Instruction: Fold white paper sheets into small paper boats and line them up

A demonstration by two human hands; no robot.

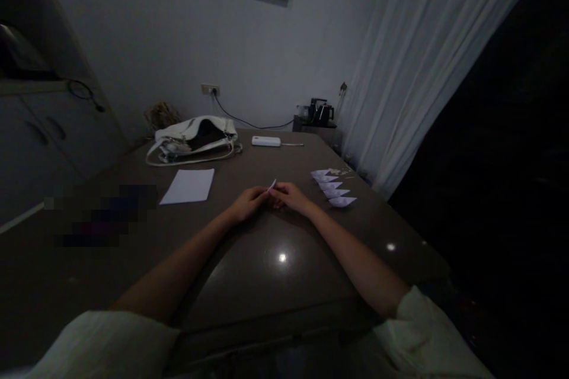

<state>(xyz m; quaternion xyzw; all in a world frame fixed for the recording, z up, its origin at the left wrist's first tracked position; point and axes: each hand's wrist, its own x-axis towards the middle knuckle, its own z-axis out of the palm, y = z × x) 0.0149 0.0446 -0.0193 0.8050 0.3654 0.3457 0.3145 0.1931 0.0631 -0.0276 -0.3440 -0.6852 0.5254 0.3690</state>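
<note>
Our worktop [284, 284] carries a white bag [189, 130] at ten o'clock from our hands and white paper [189, 185] near nine. Our left hand [250, 202] and right hand [288, 195] meet centrally. Paper boats [332, 186] line up at three. Both hands' fingers grasp a small folded paper [272, 185] between them, its long axis slanting, visible tip towards one o'clock.
</note>
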